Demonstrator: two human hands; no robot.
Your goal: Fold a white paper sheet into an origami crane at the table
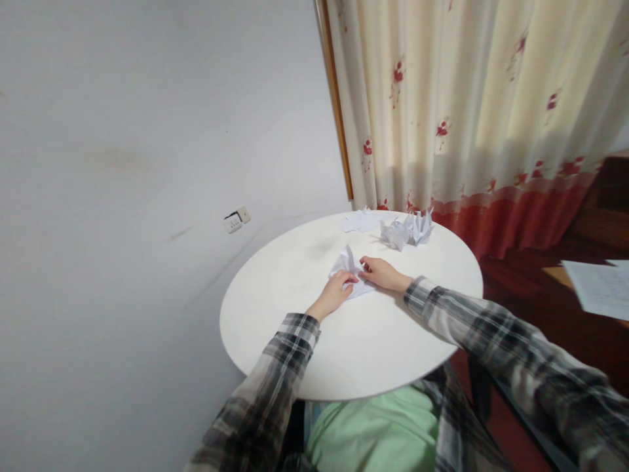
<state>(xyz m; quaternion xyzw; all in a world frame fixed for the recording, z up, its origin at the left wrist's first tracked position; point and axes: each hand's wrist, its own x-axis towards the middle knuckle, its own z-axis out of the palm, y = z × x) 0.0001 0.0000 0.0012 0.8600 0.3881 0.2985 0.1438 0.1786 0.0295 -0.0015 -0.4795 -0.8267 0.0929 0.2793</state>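
Resting with bent fingers over the near left side of the paper, the left hand is placed low, close to the surface. The right hand is brought to the right side of the same paper, with its fingers curled and their tips at the edge. By both hands the paper is touched, but whether it is firmly pinched or only pressed cannot be told, because the fingertips are small and partly covered. The paper is situated near the middle of the round white surface, between the hands; it is partly folded, and one pointed part is raised upright behind the left hand.

Farther back on the right, several folded papers are grouped together, with their sharp tips turned upward. Beside them, to the left, some flat sheets are laid near the far rim. Both arms are covered by checked sleeves. The surface is placed near a pale wall, on which a socket is mounted. Behind the surface, a flowered curtain is hung.
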